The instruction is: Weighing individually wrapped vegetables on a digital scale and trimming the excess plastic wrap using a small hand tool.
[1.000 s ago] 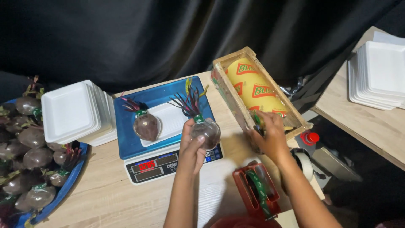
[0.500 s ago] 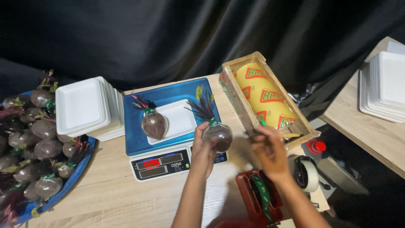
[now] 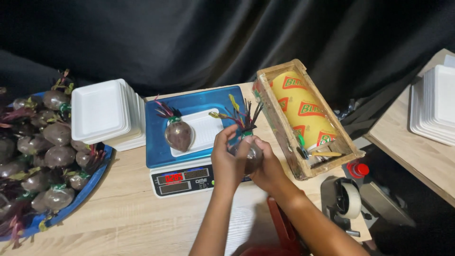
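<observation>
Both hands (image 3: 249, 161) grip wrapped beet (image 3: 250, 152); foam tray (image 3: 207, 130) holds second beet (image 3: 178, 134).

I've got a dark purple beet (image 3: 250, 154) with trimmed reddish stalks pointing up, wrapped in clear film, cupped above the scale's edge.

Wooden table (image 3: 113, 223) bears scale (image 3: 189, 142), trays (image 3: 102, 114), crate (image 3: 303, 118), perhaps tape dispenser (image 3: 348, 204).

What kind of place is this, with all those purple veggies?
It looks like a small produce-packing station. A digital scale sits on the wooden table, with a wrapped beetroot on a foam tray on it. A stack of white foam trays and a cling-film roll in a wooden box stand close by.
</observation>
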